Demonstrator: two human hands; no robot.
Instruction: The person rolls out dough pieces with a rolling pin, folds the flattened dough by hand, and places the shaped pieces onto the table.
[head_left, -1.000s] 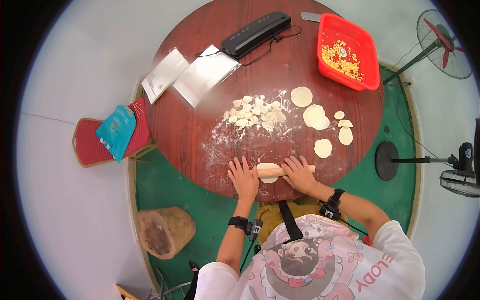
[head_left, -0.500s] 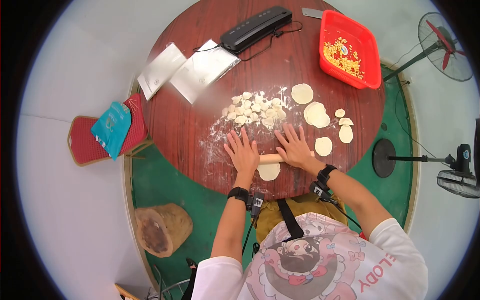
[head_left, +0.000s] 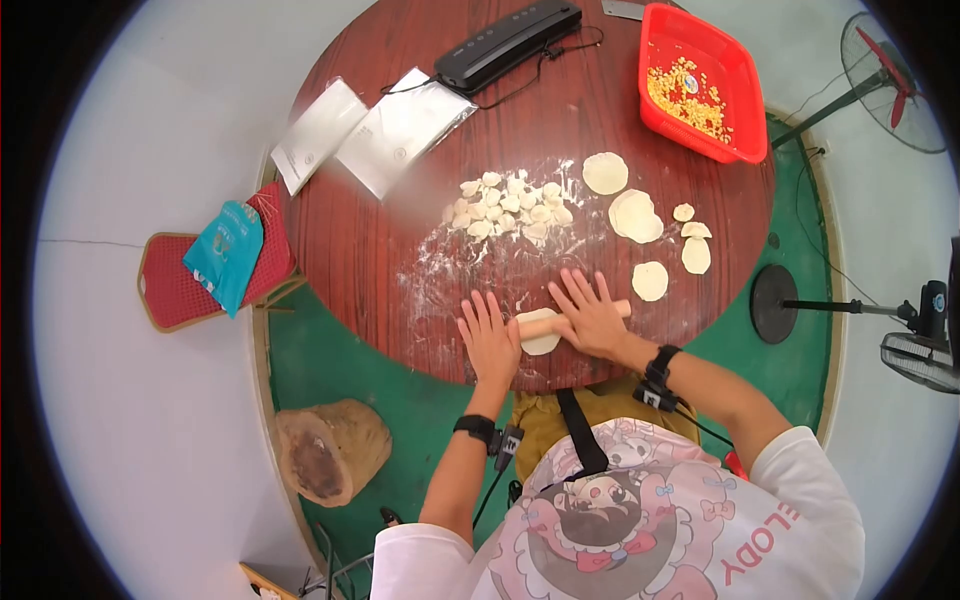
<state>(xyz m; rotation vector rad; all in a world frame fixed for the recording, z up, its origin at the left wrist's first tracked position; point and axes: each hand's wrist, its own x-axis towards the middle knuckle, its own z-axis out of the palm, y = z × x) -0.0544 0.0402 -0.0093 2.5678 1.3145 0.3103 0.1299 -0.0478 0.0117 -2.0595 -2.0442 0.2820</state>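
Note:
A wooden rolling pin (head_left: 540, 327) lies across a round dough wrapper (head_left: 541, 346) near the table's front edge, its right end a little higher. My left hand (head_left: 490, 340) rests palm down at the pin's left end, fingers stretched forward. On the pin's right part lies my right hand (head_left: 594, 322), also flat with fingers spread; the pin's tip pokes out beyond it. Ahead of both hands sits a pile of small dough pieces (head_left: 510, 207) on scattered flour. Rolled wrappers (head_left: 636, 216) lie to the right, some overlapping.
A red plastic basket (head_left: 750, 100) holding yellow bits stands at the back right, beside a metal blade (head_left: 622, 9). A black sealing machine (head_left: 508, 45) with a cord and plastic bag packs (head_left: 400, 135) lie at the back left. Fans (head_left: 775, 303) stand right of the table.
Both hands have come slightly closer to my body, rolling the pin from the wrapper's far edge onto its middle. The pin is now more tilted. The view has shifted slightly.

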